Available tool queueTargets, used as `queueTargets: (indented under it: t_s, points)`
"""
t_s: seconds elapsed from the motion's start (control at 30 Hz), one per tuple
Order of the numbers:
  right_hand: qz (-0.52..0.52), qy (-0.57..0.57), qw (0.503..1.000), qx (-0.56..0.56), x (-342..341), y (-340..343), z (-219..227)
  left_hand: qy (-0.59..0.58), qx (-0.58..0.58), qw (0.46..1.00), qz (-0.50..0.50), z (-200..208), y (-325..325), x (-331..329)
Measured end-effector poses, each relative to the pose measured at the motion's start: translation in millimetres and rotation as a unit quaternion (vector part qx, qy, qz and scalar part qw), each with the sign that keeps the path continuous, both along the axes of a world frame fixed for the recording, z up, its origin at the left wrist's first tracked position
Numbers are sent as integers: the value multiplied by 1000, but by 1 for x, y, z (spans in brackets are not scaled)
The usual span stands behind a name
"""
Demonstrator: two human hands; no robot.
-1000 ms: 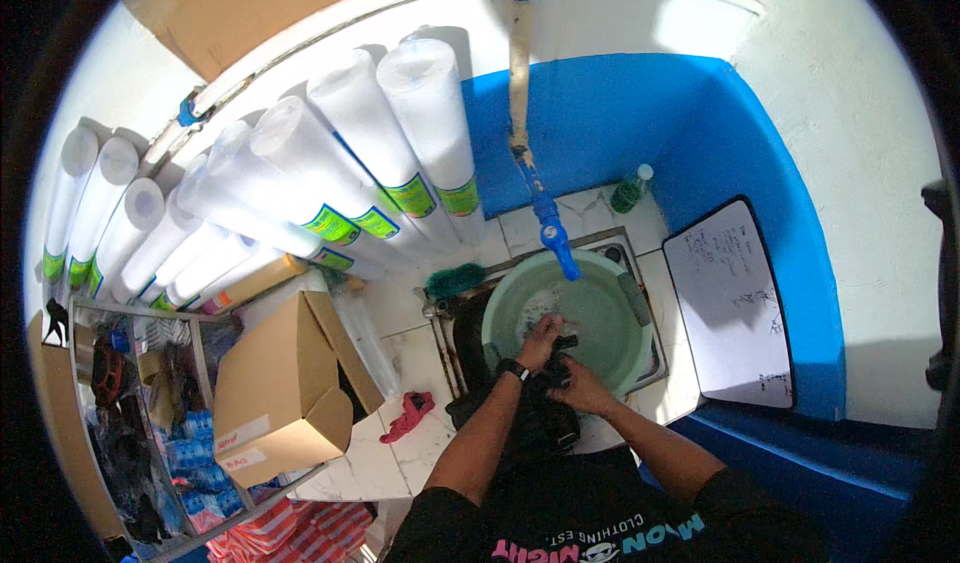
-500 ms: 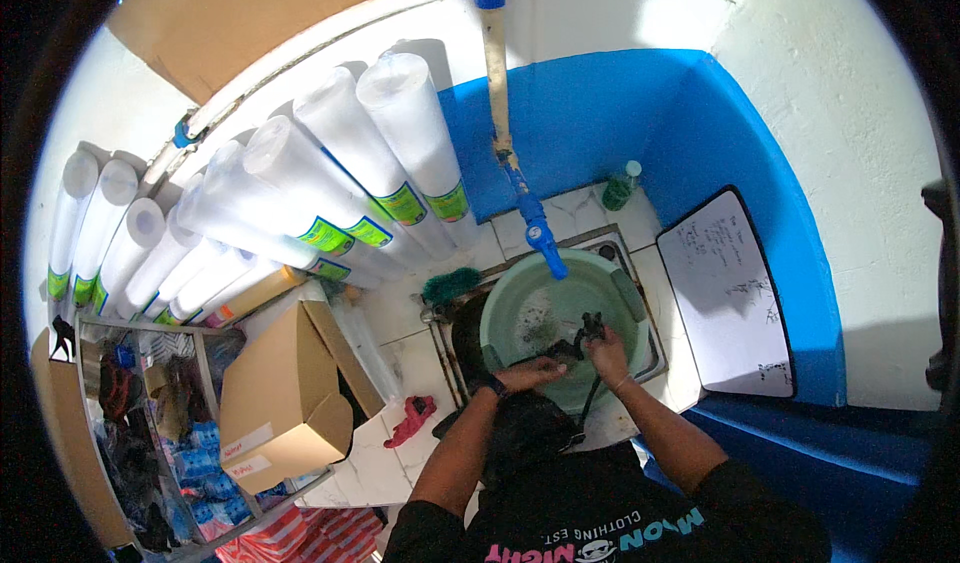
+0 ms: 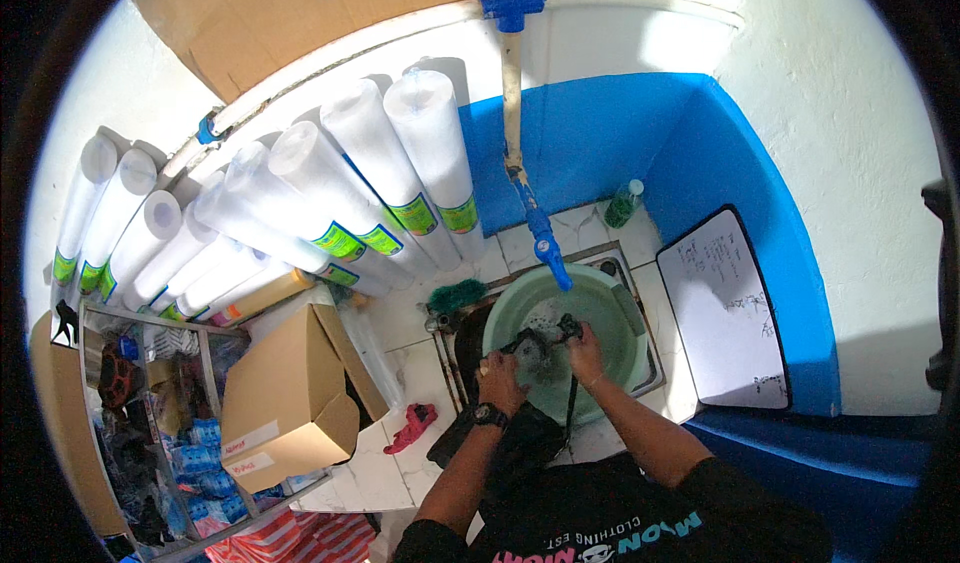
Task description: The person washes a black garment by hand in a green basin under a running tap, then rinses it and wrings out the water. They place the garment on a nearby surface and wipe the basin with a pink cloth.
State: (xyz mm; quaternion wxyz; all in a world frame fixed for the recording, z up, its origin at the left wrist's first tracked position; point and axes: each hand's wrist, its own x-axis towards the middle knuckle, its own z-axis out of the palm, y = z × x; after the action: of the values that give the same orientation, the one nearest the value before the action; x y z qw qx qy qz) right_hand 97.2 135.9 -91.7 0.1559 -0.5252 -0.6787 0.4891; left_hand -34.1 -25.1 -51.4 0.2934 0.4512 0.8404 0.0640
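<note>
Over a pale green basin (image 3: 633,358) of soapy water, my right hand (image 3: 585,356) is closed round a bunched piece of black strap (image 3: 571,395), whose length hangs down toward my body. My left hand (image 3: 503,380), with a dark watch at its wrist, is at the basin's left side, fingers curled on another part of the wet black strap. Between the two hands a dark stretch of it dips to the suds. A black cloth item that looks like a bag (image 3: 530,433) drapes over the basin's near edge, partly hidden by my left forearm.
The basin stands in a metal-rimmed sink under a blue tap (image 3: 548,251). A green scrubbing pad (image 3: 457,296) and a pink cloth (image 3: 411,429) lie to the left, by a cardboard box (image 3: 285,393). At right are a green bottle (image 3: 624,205) and a whiteboard (image 3: 722,313). White rolls (image 3: 430,153) line the wall.
My left hand has turned and moved left, from the basin's near middle to its left rim. My right hand has shifted slightly left, still holding the strap. The whole view has tilted a little.
</note>
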Motion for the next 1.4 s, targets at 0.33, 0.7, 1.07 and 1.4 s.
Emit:
queueTargets:
  t_s: [0.33, 0.7, 1.07, 1.4]
  points:
    - [303, -163, 935, 85, -5, -32, -36, 95, -153, 945, -273, -90, 52, -12]
    - [440, -134, 868, 187, -22, 23, -102, -198, -134, 970, -51, -170, 70, 24]
    - [703, -98, 669, 221, -28, 34, -104, -284, -156, 936, -138, -139, 61, 34]
    - [596, -310, 722, 169, -64, 43, -66, -235, -170, 948, -127, -143, 63, 58]
